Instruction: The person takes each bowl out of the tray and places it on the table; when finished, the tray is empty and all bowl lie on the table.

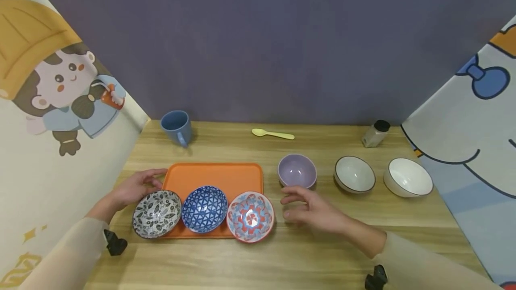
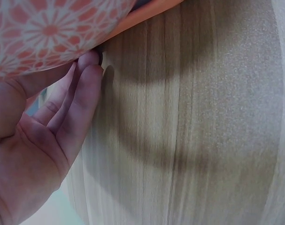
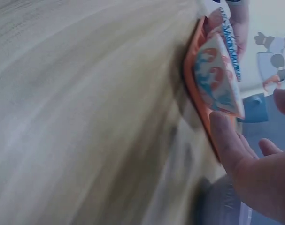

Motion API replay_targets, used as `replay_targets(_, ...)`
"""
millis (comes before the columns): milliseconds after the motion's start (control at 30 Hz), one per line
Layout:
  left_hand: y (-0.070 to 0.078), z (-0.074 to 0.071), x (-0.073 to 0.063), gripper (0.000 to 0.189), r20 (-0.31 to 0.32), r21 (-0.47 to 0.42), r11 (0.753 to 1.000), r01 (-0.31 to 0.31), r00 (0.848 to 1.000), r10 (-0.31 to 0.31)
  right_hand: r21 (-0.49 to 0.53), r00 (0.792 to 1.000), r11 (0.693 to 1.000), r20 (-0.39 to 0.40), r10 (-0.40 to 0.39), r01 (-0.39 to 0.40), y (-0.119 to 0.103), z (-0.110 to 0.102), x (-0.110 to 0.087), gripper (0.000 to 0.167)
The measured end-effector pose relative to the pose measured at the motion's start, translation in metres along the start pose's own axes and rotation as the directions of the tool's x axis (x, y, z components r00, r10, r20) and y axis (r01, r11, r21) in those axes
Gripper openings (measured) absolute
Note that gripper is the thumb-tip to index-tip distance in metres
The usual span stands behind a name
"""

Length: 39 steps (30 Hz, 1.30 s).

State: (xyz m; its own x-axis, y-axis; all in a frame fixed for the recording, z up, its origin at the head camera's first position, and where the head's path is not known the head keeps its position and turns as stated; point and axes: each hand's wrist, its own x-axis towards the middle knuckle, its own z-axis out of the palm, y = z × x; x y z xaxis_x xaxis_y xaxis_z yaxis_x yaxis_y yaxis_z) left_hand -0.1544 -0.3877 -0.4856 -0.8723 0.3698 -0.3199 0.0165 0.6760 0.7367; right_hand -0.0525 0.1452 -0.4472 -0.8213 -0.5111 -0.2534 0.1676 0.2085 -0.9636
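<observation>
An orange tray [image 1: 213,173] bears a black-and-white leaf-patterned bowl [image 1: 156,215], a blue triangle-patterned bowl [image 1: 204,209] and a red-and-blue flowered bowl [image 1: 251,216]. Beside the leaf-patterned bowl, at the tray's left edge, is my left hand [image 1: 139,186]. In the left wrist view its extended fingers [image 2: 81,101] reach under a pink-patterned bowl wall, close to the tray; whether they touch the tray cannot be told. My right hand [image 1: 316,211], fingers loosely extended and holding nothing, hovers right of the flowered bowl and in front of a purple bowl [image 1: 297,171].
Right of the purple bowl stand a grey-white dark-rimmed bowl [image 1: 354,174] and a white bowl [image 1: 409,178]. Along the back are a blue mug [image 1: 176,126], a yellow spoon [image 1: 274,134] and a black-capped jar [image 1: 376,134]. Walls enclose the wooden table [image 1: 225,263] at the back and sides.
</observation>
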Motion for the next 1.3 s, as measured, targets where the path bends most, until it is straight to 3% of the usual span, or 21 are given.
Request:
replay_targets(433, 0.014, -0.011, 0.016, 0.062, -0.005, 0.0, 1.0, 0.01, 1.0, -0.01, 0.102, 0.999, 0.994, 0.022, -0.035, 0.033, 0.016, 0.009, 0.027, 0.076)
replay_targets(867, 0.007, -0.003, 0.008, 0.063, 0.012, -0.04, 0.998, 0.037, 0.999, -0.036, 0.172, 0.988, 0.982, 0.142, 0.056, -0.08, 0.023, 0.021, 0.038, 0.088)
replay_targets(1300, -0.001, 0.0, 0.001, 0.061, 0.007, -0.042, 0.998, 0.051, 0.999, -0.05, 0.198, 0.986, 0.976, 0.153, 0.063, -0.093, 0.024, 0.031, 0.041, 0.093)
